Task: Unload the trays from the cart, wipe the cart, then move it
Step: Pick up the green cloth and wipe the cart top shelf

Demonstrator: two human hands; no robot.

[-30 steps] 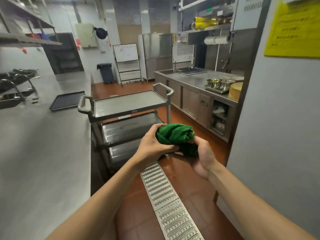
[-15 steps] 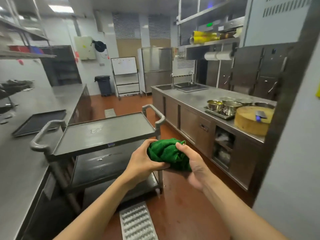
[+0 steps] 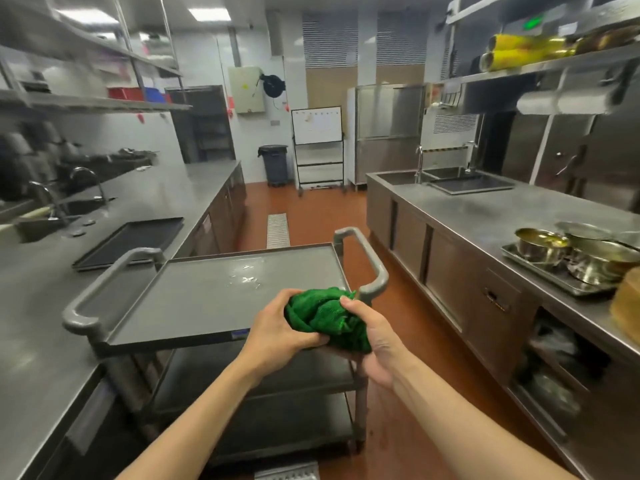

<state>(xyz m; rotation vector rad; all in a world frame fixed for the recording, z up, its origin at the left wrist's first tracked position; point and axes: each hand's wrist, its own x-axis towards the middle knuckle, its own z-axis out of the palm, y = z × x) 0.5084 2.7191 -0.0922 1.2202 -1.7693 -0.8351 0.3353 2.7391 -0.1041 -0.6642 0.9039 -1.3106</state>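
Bright ceiling lights [image 3: 86, 16], steel glare, blurred warped edges

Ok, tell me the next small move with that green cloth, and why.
Probably lower the green cloth onto the cart's top shelf and start wiping. Both hands, left and right, grip it bunched above the near edge; the top shelf holds no trays and shows wet marks.

text: none legible | whiteboard [image 3: 317, 125] beyond cart [image 3: 221, 296]: marks too small | green sign [image 3: 533, 22]: blurred
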